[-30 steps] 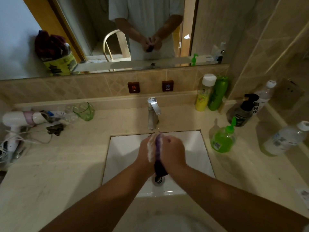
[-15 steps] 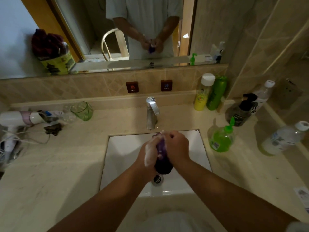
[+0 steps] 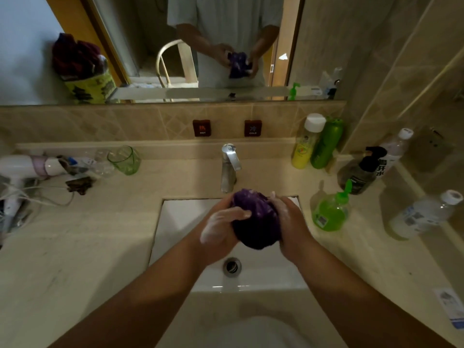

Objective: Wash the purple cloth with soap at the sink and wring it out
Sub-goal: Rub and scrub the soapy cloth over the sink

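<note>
Beige counter [image 3: 75,247], white sink [image 3: 180,217], mirror [image 3: 30,46] above

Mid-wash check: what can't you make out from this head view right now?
- Fingers of the right hand: hidden behind the bunched purple cloth.
- Whether the faucet is running: no stream shows, but the cloth covers the space under the spout.
- Hair dryer: cut off by the left edge.
- Label text on the green soap bottle: too small and dim.
- Left hand: lather blurs the fingers.

Left hand [image 3: 222,228]: lathered, fingers curled round the purple cloth [image 3: 256,219].
Right hand [image 3: 292,226]: soapy, gripping its other side.
</note>
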